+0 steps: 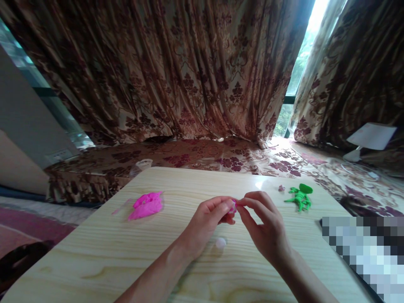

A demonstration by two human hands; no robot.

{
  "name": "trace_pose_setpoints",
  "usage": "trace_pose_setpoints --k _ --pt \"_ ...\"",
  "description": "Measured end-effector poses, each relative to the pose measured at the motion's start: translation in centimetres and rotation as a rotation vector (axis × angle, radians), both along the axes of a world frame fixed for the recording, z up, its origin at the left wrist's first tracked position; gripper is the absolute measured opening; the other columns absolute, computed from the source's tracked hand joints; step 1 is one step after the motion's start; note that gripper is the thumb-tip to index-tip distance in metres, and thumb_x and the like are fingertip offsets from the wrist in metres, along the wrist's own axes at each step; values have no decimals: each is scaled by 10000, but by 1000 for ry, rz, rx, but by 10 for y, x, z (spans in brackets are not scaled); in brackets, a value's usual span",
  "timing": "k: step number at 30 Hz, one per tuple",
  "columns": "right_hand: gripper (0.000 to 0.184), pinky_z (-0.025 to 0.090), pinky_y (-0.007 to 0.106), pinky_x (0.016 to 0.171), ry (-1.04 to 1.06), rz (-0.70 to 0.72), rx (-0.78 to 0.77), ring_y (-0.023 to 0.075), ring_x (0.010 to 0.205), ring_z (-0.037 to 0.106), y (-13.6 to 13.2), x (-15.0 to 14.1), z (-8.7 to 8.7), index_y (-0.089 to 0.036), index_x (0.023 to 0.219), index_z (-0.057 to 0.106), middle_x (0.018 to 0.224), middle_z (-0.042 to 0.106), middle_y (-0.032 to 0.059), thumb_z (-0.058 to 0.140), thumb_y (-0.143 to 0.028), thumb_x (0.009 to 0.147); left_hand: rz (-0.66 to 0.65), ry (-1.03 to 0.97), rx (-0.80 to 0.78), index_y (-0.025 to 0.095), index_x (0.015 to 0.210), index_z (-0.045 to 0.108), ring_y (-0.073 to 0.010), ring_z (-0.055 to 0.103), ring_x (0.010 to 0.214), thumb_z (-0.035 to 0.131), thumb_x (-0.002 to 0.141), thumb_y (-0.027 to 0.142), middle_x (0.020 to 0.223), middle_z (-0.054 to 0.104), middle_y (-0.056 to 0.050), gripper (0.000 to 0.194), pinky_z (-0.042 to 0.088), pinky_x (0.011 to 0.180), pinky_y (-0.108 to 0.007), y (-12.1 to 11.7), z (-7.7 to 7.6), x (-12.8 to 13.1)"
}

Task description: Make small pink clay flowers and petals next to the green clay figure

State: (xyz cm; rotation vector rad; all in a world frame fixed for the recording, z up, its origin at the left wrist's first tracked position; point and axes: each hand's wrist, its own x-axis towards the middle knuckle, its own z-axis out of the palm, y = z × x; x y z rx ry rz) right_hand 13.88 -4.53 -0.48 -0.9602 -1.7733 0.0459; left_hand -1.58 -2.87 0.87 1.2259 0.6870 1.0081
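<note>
Above the middle of the table, my left hand (210, 216) pinches a small pink-and-white piece (233, 207), which looks like modelling clay, between thumb and fingers. My right hand (265, 219) meets it from the other side, thumb and forefinger pressed together at the piece's right edge. Fingers cover much of the piece, so its full shape is hidden. Just below the hands, a small white ball (221, 243) sits on the wood. To the left lies a bright pink lump of soft clay (147, 205) on what looks like clear plastic film.
Green clay-like shapes (301, 198) lie at the table's right, with a small pinkish lump (281, 188) beside them. A dark-edged, pixelated device (362, 256) occupies the right front edge of the pale wooden table (104, 256). Behind are a clear cup (142, 166) and a white lamp (370, 136).
</note>
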Motion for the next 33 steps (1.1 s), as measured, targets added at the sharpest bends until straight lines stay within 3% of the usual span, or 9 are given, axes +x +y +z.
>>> trace_pose_setpoints --k 13,33 --pt "143 443 314 705 135 -67 69 161 825 529 -1 1 6 -168 887 599 863 545 51 547 -74 793 25 1 -39 145 1044 618 -143 539 732 502 819 342 876 587 -66 321 425 735 -314 5 -6 -4" --pt "223 434 324 696 -31 0 17 167 810 509 -1 -1 -1 -198 970 607 871 559 50 576 -83 781 -9 33 -26 163 1098 602 -154 544 807 536 809 309 904 633 -83 330 403 823 -333 2 -4 -1"
